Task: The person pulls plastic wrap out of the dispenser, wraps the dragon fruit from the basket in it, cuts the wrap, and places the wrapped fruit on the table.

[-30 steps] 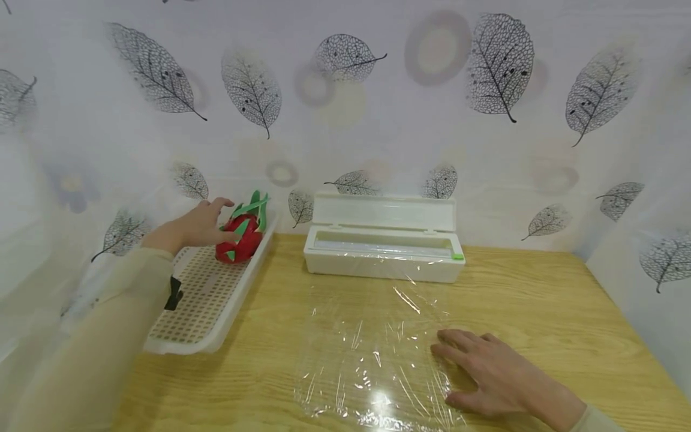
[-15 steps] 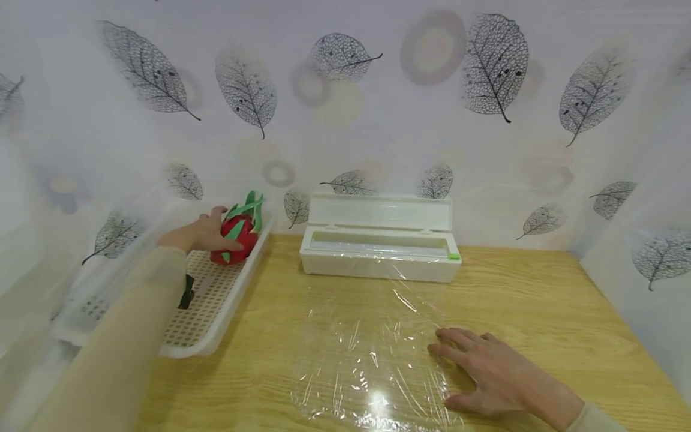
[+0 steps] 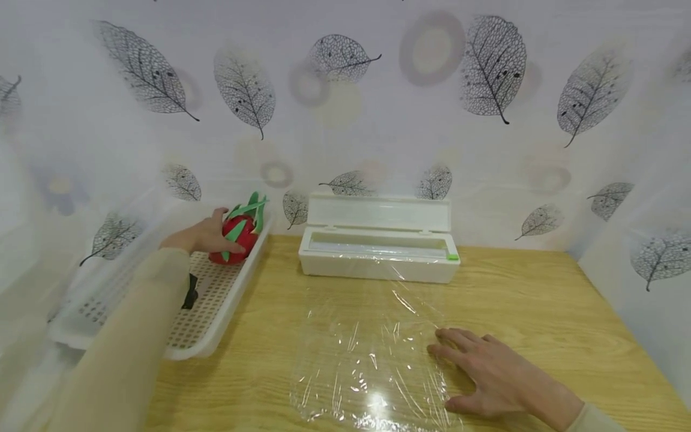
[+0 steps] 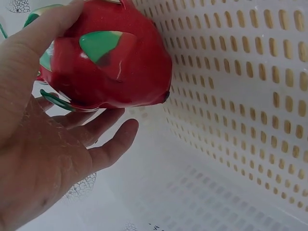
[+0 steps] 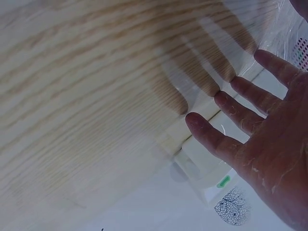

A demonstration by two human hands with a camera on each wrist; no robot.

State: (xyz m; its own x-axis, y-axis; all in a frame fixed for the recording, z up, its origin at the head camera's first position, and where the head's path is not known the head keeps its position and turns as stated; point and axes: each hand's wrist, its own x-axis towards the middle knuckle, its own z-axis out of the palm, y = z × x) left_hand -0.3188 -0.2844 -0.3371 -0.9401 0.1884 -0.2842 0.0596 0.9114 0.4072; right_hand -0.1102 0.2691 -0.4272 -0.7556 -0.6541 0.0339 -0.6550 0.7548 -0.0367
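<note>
Cupping the dragon fruit (image 3: 248,236) in the basket (image 3: 224,315) with the left hand (image 3: 204,235), thumb on the near side and fingers behind, looks sound; a firm, even hold low on the round body should spare the green leaves (image 3: 236,231) from bending. The right hand (image 3: 491,375) rests with fingers spread wide at the edge of the clear film (image 3: 372,348); light pressure there should steady it on the worktop (image 3: 540,300). Beyond, the film reaches the open white box (image 3: 378,268).
</note>
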